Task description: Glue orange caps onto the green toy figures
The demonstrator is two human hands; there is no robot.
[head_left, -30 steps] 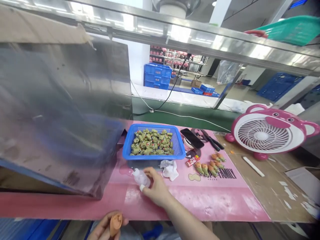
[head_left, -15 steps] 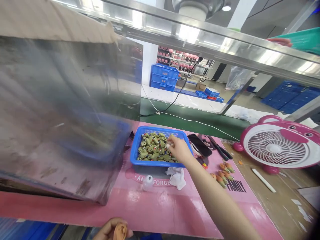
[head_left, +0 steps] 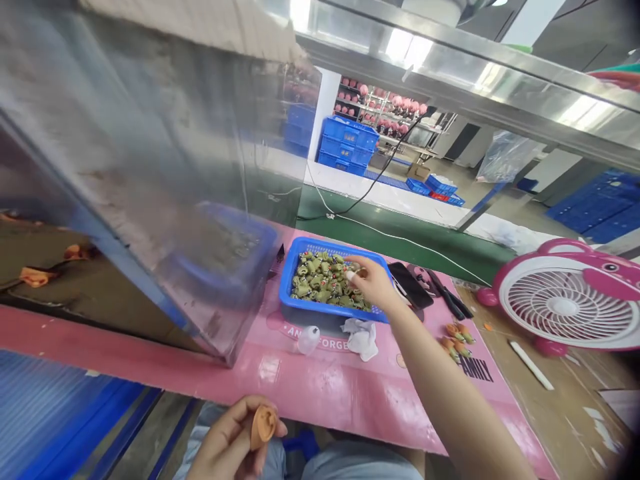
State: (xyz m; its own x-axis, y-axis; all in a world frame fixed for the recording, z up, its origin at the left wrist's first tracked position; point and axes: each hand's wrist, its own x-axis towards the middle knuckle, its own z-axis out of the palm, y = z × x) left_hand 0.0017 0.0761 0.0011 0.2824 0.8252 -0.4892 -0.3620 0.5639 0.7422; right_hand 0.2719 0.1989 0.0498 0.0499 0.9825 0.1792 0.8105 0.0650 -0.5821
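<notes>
Orange piece (head_left: 263, 427) sits higher in the curled left hand (head_left: 227, 440) (right hand (head_left: 373, 283) pinches over blue basket (head_left: 286, 287)).

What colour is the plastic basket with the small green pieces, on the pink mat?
The basket is bright blue; the head view shows it best.

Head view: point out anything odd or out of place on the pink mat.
A scuffed, shiny panel leans at a tilt over the left end of the pink mat, looking askew beside the blue basket. The mat also shows pale worn patches.
</notes>
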